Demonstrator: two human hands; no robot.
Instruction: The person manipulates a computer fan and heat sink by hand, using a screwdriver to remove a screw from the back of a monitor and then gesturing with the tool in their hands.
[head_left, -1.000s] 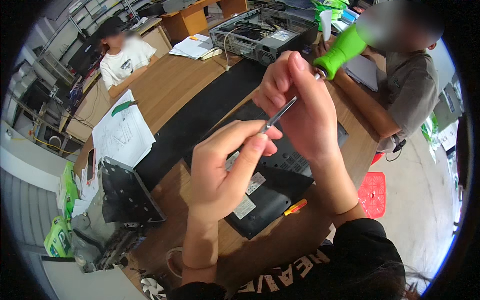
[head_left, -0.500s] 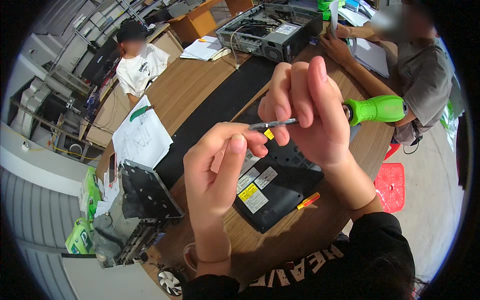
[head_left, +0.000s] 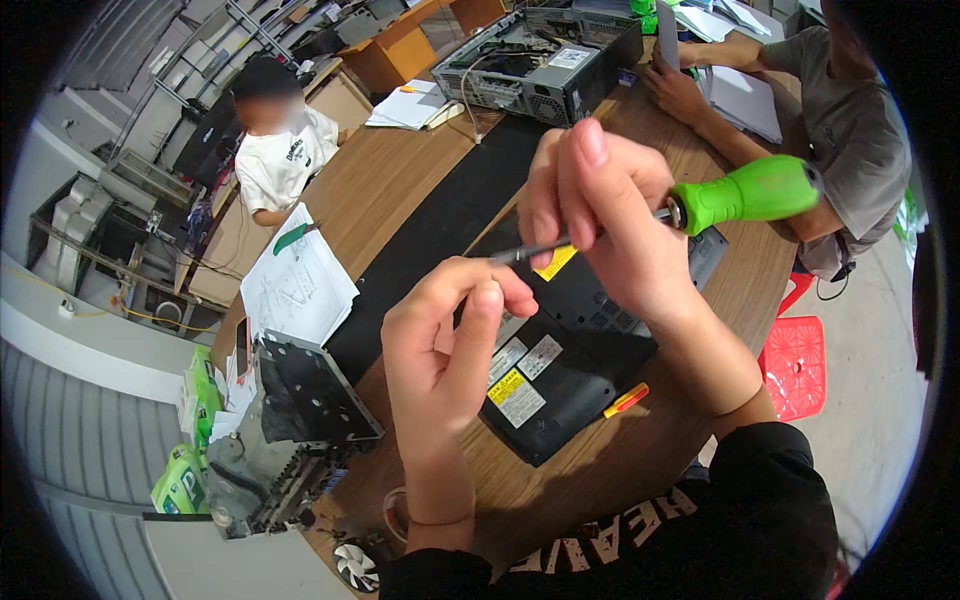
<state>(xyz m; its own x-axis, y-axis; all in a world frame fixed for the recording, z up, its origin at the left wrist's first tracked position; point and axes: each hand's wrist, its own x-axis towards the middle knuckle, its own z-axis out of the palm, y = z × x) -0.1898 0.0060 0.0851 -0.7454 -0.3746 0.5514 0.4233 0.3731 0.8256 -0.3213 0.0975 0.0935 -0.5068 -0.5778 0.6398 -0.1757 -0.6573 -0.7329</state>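
My right hand (head_left: 625, 225) is closed round the dark shaft of a screwdriver (head_left: 745, 193), whose bright green handle points right. Its tip reaches left to the bent index finger of my left hand (head_left: 440, 340). That hand's thumb and index finger are pinched together; whatever may be between them is too small to see. Both hands are raised above a black laptop (head_left: 570, 385) lying underside up on the wooden table (head_left: 385, 460), with white and yellow labels showing. My hands hide part of it. Beside its right edge lies a small yellow and red tool (head_left: 627, 401).
A dismantled metal computer case (head_left: 300, 400) stands at left, near papers (head_left: 298, 280) and a green-handled tool (head_left: 291, 237). A small fan (head_left: 356, 566) sits below it. Farther off is an opened desktop computer (head_left: 540, 65). Two people sit across and at right, near a red stool (head_left: 797, 368).
The screwdriver's handle has tilted upward and my right hand has turned with it. The tip stays by my left fingers. The view has shifted slightly.
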